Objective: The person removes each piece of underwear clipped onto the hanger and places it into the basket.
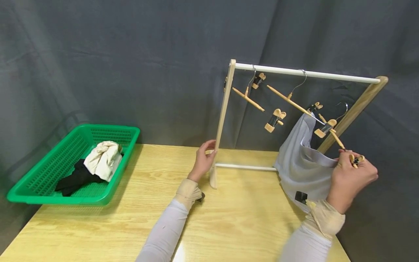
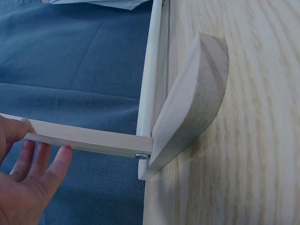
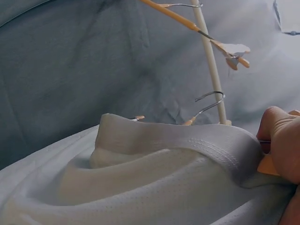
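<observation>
My right hand (image 1: 353, 173) pinches the near clip of a wooden clip hanger (image 1: 339, 141), together with the waistband corner of a light grey garment (image 1: 302, 169). The hanger's far clip (image 1: 315, 107) is at the garment's other top corner. Its metal hook (image 3: 211, 96) shows near the rail; whether it bears on the rail I cannot tell. In the right wrist view the waistband (image 3: 211, 140) runs in folds to the fingers. With thumb and fingers, my left hand (image 1: 204, 160) holds the left post (image 2: 84, 138) of a small wooden clothes rack (image 1: 307, 74).
Two more clip hangers, one on the left (image 1: 247, 98) and one in the middle (image 1: 289, 100), hang from the white rail without clothes. A green basket (image 1: 122, 163) stands at the table's left, holding a cream cloth (image 1: 104, 160) and a black cloth (image 1: 78, 178). Dark curtain behind.
</observation>
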Available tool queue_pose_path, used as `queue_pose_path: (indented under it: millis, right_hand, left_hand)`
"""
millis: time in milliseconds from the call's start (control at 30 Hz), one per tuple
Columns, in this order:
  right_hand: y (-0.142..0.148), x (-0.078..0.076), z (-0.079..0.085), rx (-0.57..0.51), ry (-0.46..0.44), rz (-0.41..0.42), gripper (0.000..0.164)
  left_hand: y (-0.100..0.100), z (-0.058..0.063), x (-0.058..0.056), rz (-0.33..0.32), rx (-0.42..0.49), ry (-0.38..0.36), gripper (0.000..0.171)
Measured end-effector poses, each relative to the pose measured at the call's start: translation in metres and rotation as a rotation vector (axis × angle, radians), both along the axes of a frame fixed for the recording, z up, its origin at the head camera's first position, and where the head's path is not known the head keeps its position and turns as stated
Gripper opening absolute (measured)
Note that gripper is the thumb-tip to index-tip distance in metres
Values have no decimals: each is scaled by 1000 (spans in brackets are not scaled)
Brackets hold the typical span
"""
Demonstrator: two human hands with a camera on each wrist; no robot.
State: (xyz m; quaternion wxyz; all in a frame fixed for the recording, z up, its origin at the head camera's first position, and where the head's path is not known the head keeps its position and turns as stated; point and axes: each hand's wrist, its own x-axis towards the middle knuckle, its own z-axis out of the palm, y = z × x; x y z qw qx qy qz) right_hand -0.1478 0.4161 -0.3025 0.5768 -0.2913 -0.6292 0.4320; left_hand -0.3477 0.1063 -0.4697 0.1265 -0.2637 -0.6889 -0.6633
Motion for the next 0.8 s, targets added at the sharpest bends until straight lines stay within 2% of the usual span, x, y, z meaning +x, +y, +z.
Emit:
queue_pose_path:
  millis: [267, 400, 533, 667, 800]
  right_hand:
    - [-12, 9, -13, -17, -40, 34, 26]
    - [-7, 10, -28, 71, -129, 22, 28]
    - [0, 10, -36, 176, -220, 60, 27]
    - [0, 13, -36, 196, -243, 116, 22]
    - [-3, 18, -36, 231, -240, 140, 27]
  left_hand:
    - [-1, 0, 0, 1, -22, -29, 42]
    - [-2, 0, 0, -12, -25, -29, 42]
    - [-3, 1, -1, -9, -25, -25, 42]
    - [-3, 2, -1, -5, -32, -20, 41]
    - [-3, 2, -1, -7, -44, -29, 41]
